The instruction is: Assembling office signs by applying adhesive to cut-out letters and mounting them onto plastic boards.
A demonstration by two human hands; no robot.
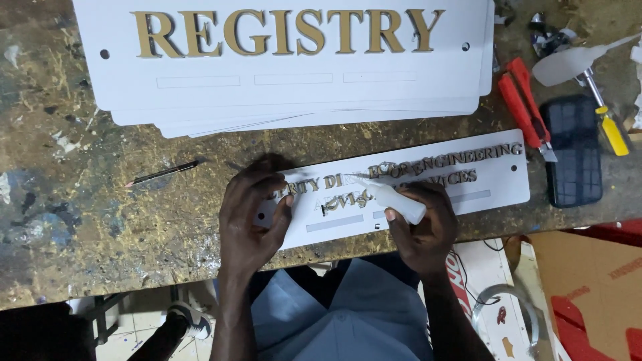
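Left hand (251, 217) fingers pressing sign (495, 177) end; right hand (421, 227) clenched round glue tube (394, 199), nozzle beside left fingertips.

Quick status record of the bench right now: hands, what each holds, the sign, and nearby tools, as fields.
left hand: flat on left end of small sign, pinning it
right hand: grips white glue tube, nozzle aimed left at the lettering
small sign: white strip on worn bench, gold letters partly placed, some askew
sign stack: white panels above, top one with large gold letters
pencil: left of the hands, on the bench
red cutter: right of the stack
dark phone: right of small sign
screwdriver: yellow handle, far right
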